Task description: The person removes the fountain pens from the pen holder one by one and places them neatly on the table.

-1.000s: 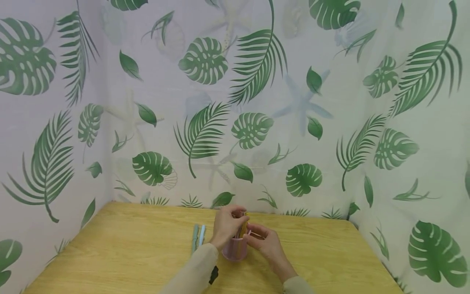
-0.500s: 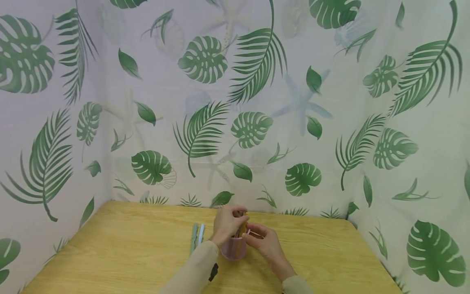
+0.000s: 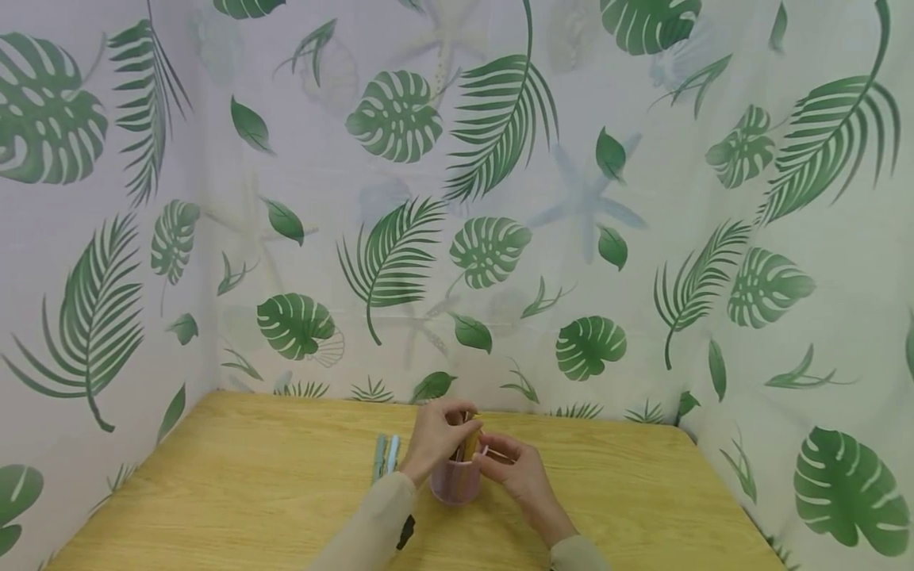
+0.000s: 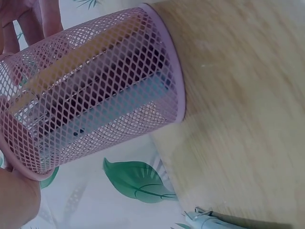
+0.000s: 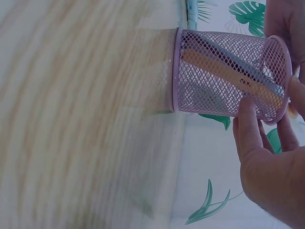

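Holding 1 mesh cup (image 3: 455, 485), likely light, stiff, suitably near rim (image 5: 288, 62) with right hand (image 3: 519, 473); curving left hand (image 3: 432, 438) over contents (image 3: 470, 446), with grip indeterminable.

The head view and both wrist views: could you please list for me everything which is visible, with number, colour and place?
Mesh cup: one, pink-purple, on the table between the hands
Pens in the cup: at least three, orange-yellow, dark and light blue, inside the mesh
Grey-green pen: one, grey-green, on the table left of the cup
Light blue pen: one, light blue, beside the grey-green pen
Table: one, yellow wood grain, under the cup
Wall covering: white with green leaves, behind and at both sides
Black item: one, black, at the left sleeve
Sleeves: two, pale beige, on the forearms
Left hand: one, over the cup's mouth
Right hand: one, at the cup's rim
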Motion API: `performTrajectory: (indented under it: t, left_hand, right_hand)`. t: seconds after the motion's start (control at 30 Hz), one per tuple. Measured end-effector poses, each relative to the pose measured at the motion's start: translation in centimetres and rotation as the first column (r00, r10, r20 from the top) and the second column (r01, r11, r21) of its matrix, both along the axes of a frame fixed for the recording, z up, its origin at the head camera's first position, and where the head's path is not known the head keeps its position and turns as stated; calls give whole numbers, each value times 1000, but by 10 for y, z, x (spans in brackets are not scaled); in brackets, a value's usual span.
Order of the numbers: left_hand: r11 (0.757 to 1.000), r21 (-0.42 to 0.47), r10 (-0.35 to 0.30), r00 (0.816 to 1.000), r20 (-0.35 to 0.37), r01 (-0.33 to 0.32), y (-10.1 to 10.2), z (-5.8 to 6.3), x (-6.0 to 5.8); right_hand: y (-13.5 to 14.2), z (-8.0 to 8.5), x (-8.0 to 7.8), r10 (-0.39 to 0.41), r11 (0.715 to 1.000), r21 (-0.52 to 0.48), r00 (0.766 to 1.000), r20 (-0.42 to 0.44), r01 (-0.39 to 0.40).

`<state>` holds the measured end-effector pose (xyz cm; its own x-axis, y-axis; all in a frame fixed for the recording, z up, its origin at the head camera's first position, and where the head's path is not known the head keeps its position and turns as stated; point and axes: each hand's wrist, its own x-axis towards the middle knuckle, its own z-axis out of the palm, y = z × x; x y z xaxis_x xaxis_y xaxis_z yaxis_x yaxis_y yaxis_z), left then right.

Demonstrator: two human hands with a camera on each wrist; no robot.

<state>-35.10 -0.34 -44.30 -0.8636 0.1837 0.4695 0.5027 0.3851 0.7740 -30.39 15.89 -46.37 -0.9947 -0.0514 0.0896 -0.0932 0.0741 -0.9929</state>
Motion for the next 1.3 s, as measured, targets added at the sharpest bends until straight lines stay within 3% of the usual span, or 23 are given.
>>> performTrajectory:
  t: [0.33, 0.6, 0.97, 1.13, 1.3]
  left_hand:
    - [996, 78, -32, 999, -25, 33, -5, -9, 5]
    - [992, 96, -81, 996, 40, 76, -8, -7, 7]
    - [980, 18, -196, 976, -92, 199, -14, -15, 7]
    - [980, -13, -197, 974, -114, 197, -15, -16, 7]
    - [986, 35, -161, 980, -117, 166, -15, -15, 6]
  right_hand:
    - [2, -4, 0, 22, 1000, 16, 1000, 5, -22]
    - [2, -4, 0, 6, 1000, -3, 1000, 6, -6]
    - [1, -3, 1, 7, 1000, 6, 1000, -1, -7]
    - [1, -2, 0, 4, 1000, 14, 1000, 7, -4]
    - [1, -2, -2, -2, 1000, 21, 1000, 12, 2]
